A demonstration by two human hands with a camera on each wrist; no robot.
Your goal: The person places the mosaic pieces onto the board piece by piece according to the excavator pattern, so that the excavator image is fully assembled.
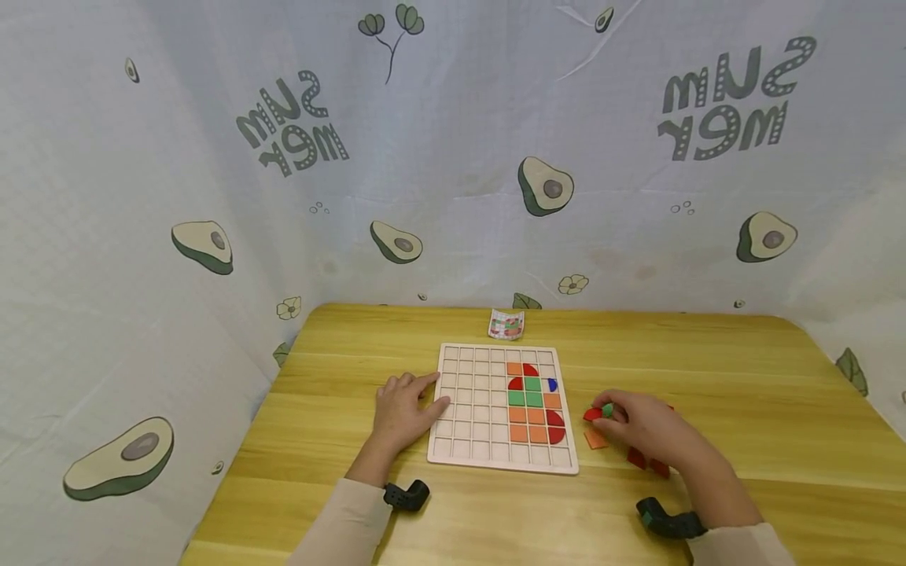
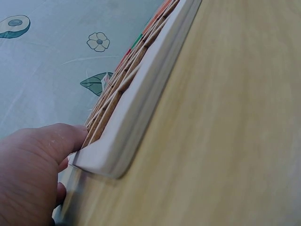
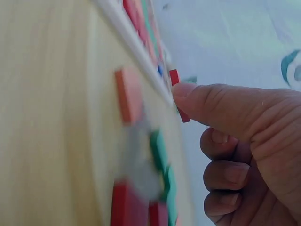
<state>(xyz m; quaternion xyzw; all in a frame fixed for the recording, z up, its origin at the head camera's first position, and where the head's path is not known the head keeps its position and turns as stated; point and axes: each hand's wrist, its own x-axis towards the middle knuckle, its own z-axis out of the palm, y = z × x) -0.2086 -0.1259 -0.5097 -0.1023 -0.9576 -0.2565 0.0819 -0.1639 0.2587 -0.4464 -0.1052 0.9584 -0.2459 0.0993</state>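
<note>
L hand: (image 1: 405,409) at board's left edge; thumb tip lies over the rim, index tip touches the same edge farther up. Thumb & index apart, nothing clamped btwn them.
R hand: (image 1: 640,424) just right of board, thumb & index tog. on a red pc (image 1: 591,414), clamped by its edge. Other fingers curled in, per R wrist view.
Red pc: held off the table, to the right of board's right edge, apart from it.
Green pc: (image 1: 608,409) right by R fingertips; can't tell if held or lying behind.
Board: (image 1: 453,458) pale, gridded, flat mid-table btwn both hands.
Pcs on board: all in right-hand cols. Orange sqs (image 1: 519,433) mostly near side, green sqs (image 1: 534,399) mid, red rounded pcs (image 1: 555,418) near right & farther up, one small blue pc (image 1: 552,385) at right edge.
Loose orange: (image 1: 595,439) flat on table, near side of R fingertips, apart from board.
Loose reds: (image 1: 637,457) under/near R hand, partly hidden; greens next to them in R wrist view, blurred.
Card: (image 1: 506,324) small, printed w/ coloured grid, far side of board, close to table's far edge.
Table: (image 1: 495,511) wood-grain, yellowish.
Wrists: blk device (image 1: 406,496) on L, another (image 1: 668,520) on R; beige sleeves (image 1: 343,525).
Backdrop: white curtain (image 1: 460,118), avocado prints, mirrored "summer".
</note>
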